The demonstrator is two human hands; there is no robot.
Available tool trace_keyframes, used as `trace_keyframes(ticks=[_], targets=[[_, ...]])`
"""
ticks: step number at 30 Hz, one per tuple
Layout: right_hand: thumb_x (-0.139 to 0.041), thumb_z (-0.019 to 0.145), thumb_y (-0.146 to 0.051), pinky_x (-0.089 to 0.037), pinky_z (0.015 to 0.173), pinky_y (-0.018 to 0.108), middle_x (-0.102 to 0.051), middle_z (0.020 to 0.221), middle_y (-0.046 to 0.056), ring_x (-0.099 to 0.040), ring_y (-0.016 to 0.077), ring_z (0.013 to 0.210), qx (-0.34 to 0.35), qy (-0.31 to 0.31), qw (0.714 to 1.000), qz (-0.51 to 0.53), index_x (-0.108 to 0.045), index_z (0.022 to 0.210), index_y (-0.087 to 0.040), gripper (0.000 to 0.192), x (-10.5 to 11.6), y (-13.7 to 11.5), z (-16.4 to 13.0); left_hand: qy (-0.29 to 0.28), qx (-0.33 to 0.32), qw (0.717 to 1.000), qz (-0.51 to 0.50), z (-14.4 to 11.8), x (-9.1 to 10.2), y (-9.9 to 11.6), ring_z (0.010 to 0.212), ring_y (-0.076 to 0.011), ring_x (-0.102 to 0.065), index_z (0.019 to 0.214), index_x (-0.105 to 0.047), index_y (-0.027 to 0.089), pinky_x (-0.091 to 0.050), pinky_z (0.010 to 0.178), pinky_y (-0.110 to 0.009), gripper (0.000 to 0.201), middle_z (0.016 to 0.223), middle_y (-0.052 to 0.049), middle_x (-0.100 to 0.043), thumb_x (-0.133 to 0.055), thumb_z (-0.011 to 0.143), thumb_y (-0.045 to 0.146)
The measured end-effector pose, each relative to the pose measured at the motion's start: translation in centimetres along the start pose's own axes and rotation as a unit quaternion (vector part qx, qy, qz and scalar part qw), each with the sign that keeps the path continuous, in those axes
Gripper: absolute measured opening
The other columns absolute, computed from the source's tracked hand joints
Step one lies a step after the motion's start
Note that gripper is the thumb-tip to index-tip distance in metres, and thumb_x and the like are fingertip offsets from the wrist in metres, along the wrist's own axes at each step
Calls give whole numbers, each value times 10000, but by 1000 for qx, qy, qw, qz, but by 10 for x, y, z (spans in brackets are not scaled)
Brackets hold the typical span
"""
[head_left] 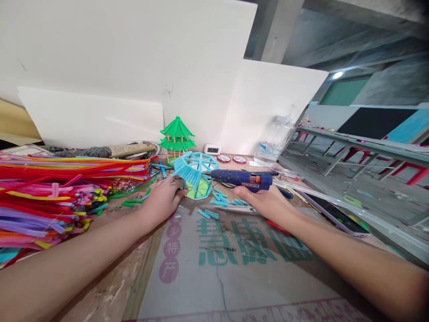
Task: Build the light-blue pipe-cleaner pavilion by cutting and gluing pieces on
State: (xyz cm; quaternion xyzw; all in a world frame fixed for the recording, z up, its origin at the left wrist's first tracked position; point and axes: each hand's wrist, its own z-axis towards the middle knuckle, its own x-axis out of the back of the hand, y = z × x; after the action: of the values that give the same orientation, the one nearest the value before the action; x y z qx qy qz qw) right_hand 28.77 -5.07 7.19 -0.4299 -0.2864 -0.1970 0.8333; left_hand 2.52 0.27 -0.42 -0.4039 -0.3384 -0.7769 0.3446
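Note:
My left hand (pixel 165 195) has its fingers closed on the left edge of a small pavilion model (pixel 186 167). This model has a roof frame partly covered with light blue pipe-cleaner strips and a green base (pixel 200 189). In my right hand (pixel 264 200) is a blue hot glue gun (pixel 234 178), its nozzle pointing left at the model's right side. Whether the nozzle touches the frame I cannot tell. Short blue pipe-cleaner pieces (pixel 208 214) lie in front of the model, several of them beside scissors (pixel 236 208).
Bundles of coloured pipe cleaners (pixel 56 192) fill the left side. Behind the model stand a green-roofed pavilion (pixel 177 136) and a small digital clock (pixel 212 149). A plastic bottle (pixel 271 141) is at back right, a phone (pixel 335 212) at right. White boards (pixel 201 80) rise behind.

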Motion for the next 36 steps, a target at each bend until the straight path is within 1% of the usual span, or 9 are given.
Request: trace_keyframes(ticks=[6,12,15,18,22,24,28,30,36], targets=[[-593,860,-415,-557,964,422,-725,1190,34,-676,288,1101,-9,-1,1000,5,-677,1216,-225,412,0,-3,0,-5,1,1000,-4,0,1,1,941,-274,-579,921,-650,157,-447,840,-391,261,978,-105,-603,-445,973,309],[-578,886,-406,-565,949,424,-728,1177,2,-688,282,1071,1,-12,1000,-14,-691,1205,-287,359,2,-8,0,-6,-1,1000,1,0,1,1,946,-275,-580,918,-643,165,-447,834,-389,266,977,-106,-600,-430,974,313],[-603,876,-412,-576,924,445,-740,1141,11,-699,292,1040,-11,9,1000,-20,-685,1214,-291,369,2,-9,-1,-3,-1,1000,5,0,0,0,948,-272,-582,915,-645,173,-446,837,-387,260,977,-103,-605,-437,971,318],[-609,872,-439,-574,927,448,-741,1137,12,-696,294,1050,-5,29,999,-20,-676,1226,-288,391,1,-9,-2,-5,2,1000,7,0,0,-1,950,-274,-584,919,-648,171,-448,832,-389,263,992,-108,-610,-438,971,321],[-604,873,-476,-596,877,434,-759,1070,22,-714,296,995,-9,35,999,-36,-685,1205,-284,392,1,-9,-3,-8,3,1000,5,0,0,0,954,-274,-585,916,-642,169,-451,830,-390,256,1005,-110,-614,-439,969,315],[-614,866,-465,-600,868,435,-763,1058,27,-717,299,986,-15,32,998,-42,-684,1203,-275,393,2,-10,-3,-6,3,1000,7,0,1,0,948,-276,-584,916,-639,168,-451,825,-392,255,1003,-111,-614,-436,970,313],[-618,859,-430,-577,931,439,-739,1144,24,-696,296,1057,-9,20,999,-31,-675,1210,-265,392,2,-10,-3,-6,3,1000,9,0,0,0,935,-277,-585,912,-639,166,-450,817,-393,267,985,-110,-611,-430,972,321],[-616,858,-428,-570,948,444,-735,1157,22,-688,300,1076,-11,21,999,-26,-678,1198,-268,381,2,-10,-2,-7,2,1000,10,0,0,-1,931,-275,-587,913,-641,171,-450,816,-389,270,981,-108,-613,-429,972,327],[-636,843,-415,-597,897,444,-751,1106,17,-708,301,1020,-23,10,1000,-9,-689,1154,-282,343,2,-11,-3,-7,-3,1000,7,0,1,0,954,-276,-585,916,-639,172,-450,832,-386,262,995,-112,-615,-426,969,315]])
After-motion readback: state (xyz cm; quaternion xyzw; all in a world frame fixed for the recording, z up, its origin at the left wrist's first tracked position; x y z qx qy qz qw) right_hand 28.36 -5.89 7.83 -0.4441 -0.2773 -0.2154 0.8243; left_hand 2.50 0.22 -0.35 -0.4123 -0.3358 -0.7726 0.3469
